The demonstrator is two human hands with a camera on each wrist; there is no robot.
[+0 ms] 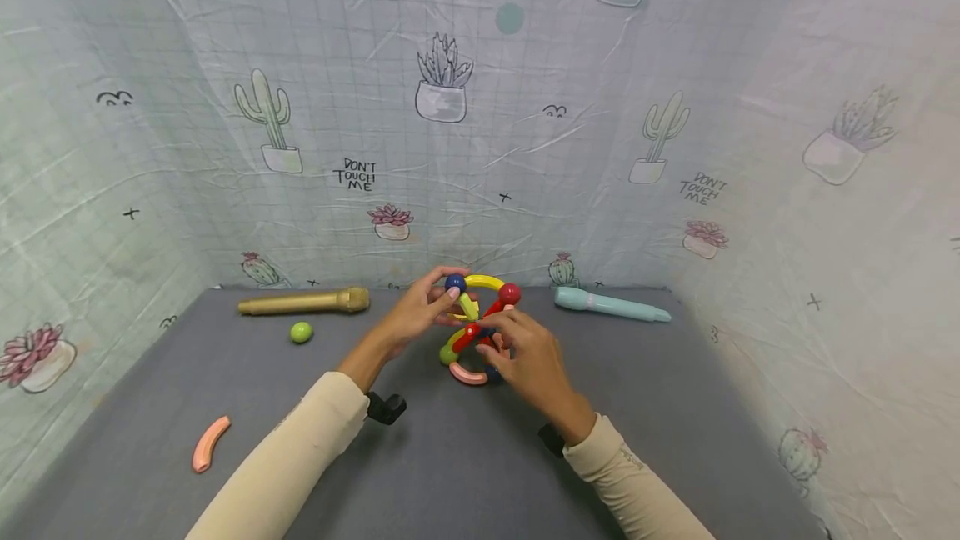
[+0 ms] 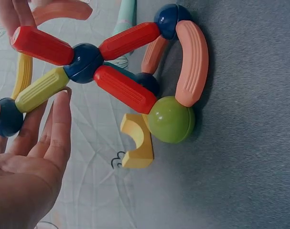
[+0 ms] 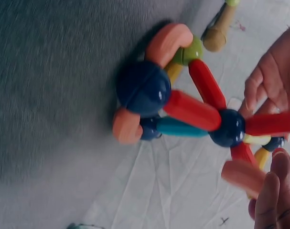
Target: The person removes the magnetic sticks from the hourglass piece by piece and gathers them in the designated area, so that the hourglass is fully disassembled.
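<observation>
A toy construction of balls and ridged rods stands on the grey surface. At its base are a green ball (image 2: 171,119), dark blue balls and salmon curved rods. Red rods rise to a central dark blue ball (image 2: 85,63). My left hand (image 1: 416,311) grips the upper dark blue ball (image 1: 455,282), which joins a pale yellow rod (image 2: 42,89) and a yellow curved rod (image 1: 486,282) leading to a red ball (image 1: 510,294). To the right, my right hand (image 1: 536,357) pinches a salmon curved rod (image 3: 242,176) beside the central ball; its fingertips are partly hidden.
A gold toy microphone (image 1: 303,302) and a green ball (image 1: 302,332) lie at the back left. Nearer on that side is another salmon curved rod (image 1: 211,443). A light blue toy microphone (image 1: 611,305) lies back right. Behind the construction sits a yellow arch block (image 2: 137,143).
</observation>
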